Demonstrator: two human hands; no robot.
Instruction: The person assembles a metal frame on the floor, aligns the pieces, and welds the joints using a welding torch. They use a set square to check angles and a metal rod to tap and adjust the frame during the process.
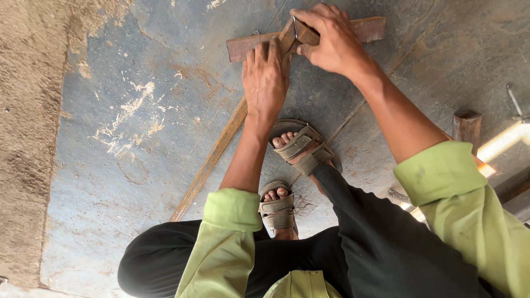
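Note:
A long rusty steel bar [212,157] lies diagonally on a grey-blue metal sheet [149,110]. A shorter rusty bar [370,28] lies across its far end. My left hand [265,80] presses flat on the long bar where the two bars meet. My right hand [326,38] grips a small metal square [302,34] set against the crossing. Both sleeves are light green.
My feet in grey sandals [301,149] stand on the sheet just behind the hands, with black trousers below. Rough concrete floor [27,138] runs along the left. A short steel post [467,128] and pale metal pieces [505,140] lie at the right.

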